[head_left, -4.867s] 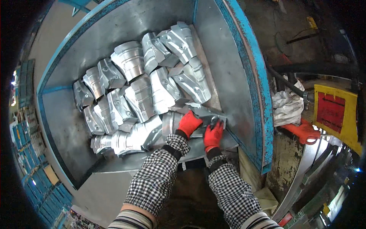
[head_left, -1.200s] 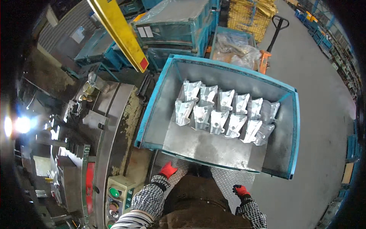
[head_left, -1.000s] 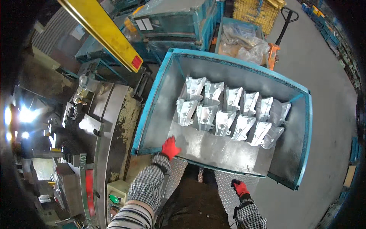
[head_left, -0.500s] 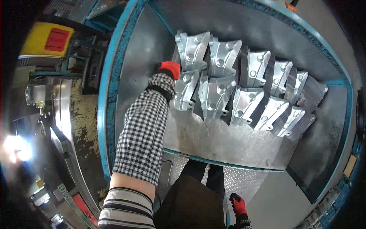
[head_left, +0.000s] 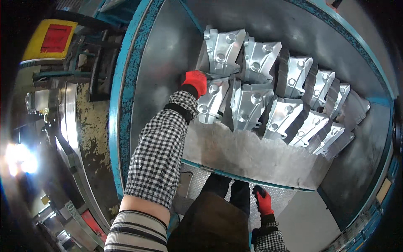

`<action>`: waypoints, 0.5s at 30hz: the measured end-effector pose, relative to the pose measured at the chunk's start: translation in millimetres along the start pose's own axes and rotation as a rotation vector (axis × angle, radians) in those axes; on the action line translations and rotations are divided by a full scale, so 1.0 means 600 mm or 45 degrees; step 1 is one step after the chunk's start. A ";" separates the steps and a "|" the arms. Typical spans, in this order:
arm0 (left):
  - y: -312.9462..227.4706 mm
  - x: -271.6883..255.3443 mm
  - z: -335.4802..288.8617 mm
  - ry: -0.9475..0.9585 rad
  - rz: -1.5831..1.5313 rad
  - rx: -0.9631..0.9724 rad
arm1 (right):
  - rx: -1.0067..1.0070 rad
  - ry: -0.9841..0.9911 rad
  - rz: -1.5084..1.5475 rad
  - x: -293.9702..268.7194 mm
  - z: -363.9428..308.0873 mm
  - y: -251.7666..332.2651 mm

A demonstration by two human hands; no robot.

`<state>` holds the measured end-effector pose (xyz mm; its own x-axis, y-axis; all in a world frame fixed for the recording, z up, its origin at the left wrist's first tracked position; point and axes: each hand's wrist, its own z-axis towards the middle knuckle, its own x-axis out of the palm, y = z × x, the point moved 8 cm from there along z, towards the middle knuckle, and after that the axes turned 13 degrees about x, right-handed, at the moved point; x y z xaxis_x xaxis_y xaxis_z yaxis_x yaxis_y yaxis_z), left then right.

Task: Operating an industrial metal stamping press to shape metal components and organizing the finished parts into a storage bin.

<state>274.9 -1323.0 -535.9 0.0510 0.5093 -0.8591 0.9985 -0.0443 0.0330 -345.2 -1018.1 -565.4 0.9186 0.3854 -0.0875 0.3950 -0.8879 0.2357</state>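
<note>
left hand (head_left: 194, 82) in a red glove was stretched forward into the blue metal bin (head_left: 121, 96), resting on the upper left edge of the nearest stamped metal bracket (head_left: 212, 101) at the left end of the front row. fingers looked curled over that edge, but whether they actually clamped it or just lay on it could not be told (glove hid the fingertips). checkered sleeve (head_left: 161, 147) ran from the lower edge up to the wrist.

key relation: the bracket lay just to the right of and slightly below the left hand, touching it, its long axis running from lower left to upper right, leaning back against the rear-row bracket (head_left: 222, 50). the left hand was far nearer; the right hand (head_left: 263, 201) hung low outside the bin, beside the dark trousers (head_left: 214, 218), well apart from any part. it looked loosely closed with nothing visibly in it.

other shiny brackets stood in two overlapping rows, fanning off to the right toward the far bracket (head_left: 331, 138) by the right wall. bin's front lip (head_left: 252, 155) was dull grey sheet. a yellow and red panel (head_left: 48, 38) sat outside the bin at upper left, with worn machine surfaces below it.
</note>
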 end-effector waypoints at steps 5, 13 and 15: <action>-0.034 -0.008 -0.007 -0.018 0.116 -0.015 | -0.330 0.156 0.090 0.098 0.060 0.137; 0.012 0.007 -0.007 0.026 -0.072 -0.015 | -0.769 0.089 -0.545 0.322 0.002 0.430; 0.011 -0.001 0.019 0.214 -0.147 -0.020 | -0.997 0.104 -0.637 0.376 -0.015 0.485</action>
<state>281.1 -1333.0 -541.0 -0.0621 0.6464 -0.7605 0.9981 0.0353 -0.0514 -22.9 -1187.4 -508.1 0.6282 0.7205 -0.2938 0.5960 -0.2028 0.7770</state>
